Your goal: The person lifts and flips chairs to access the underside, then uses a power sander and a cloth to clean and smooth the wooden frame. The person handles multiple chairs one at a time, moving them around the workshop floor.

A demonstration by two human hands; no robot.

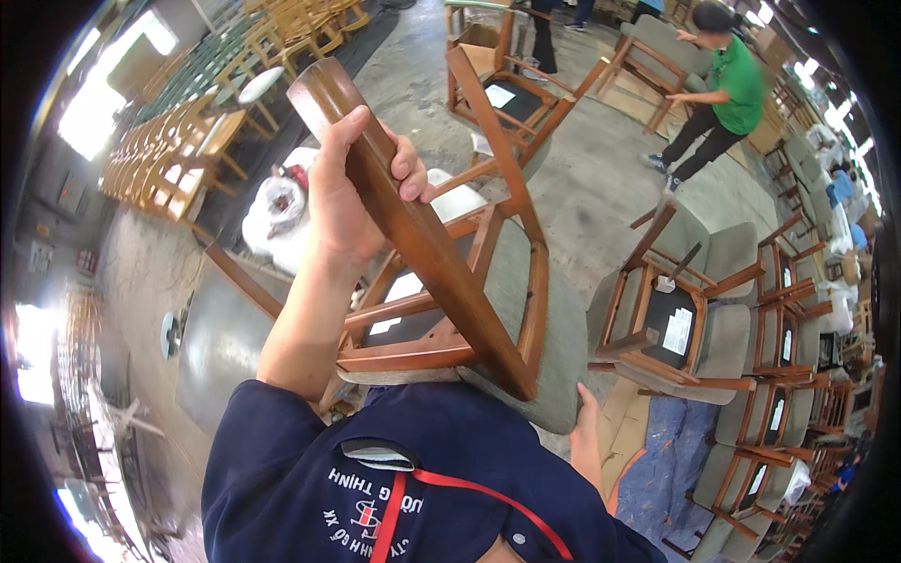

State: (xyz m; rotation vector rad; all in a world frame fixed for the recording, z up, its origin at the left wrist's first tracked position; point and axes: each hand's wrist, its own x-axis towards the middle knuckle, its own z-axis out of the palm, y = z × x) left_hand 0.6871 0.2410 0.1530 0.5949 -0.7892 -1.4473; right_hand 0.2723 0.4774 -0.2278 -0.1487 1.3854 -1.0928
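Grey concrete floor [601,178] runs through a big workshop full of chairs. The person holds a wooden chair [469,310] upside down, close to the chest, with its legs pointing up and away. The left hand [352,183] is wrapped tight around one brown leg near its top end, fingers curled over the wood. The right hand [587,441] is low by the soft grey seat [554,347], and it looks like it is pressing flat on the seat edge, but most of it is hidden, so I cannot tell for sure. The chair looks stiff and fairly heavy, with hard smooth wood that could slip, and a padded seat that gives a little. The legs and the frame rails look like the best places to grab. Just to the right sit more chairs [676,328] like it, close by, so there is little room on that side. A white bundle [272,216] lies on the floor to the left. Farther off, a person in a green shirt [732,80] works on another chair, and the floor between is open.
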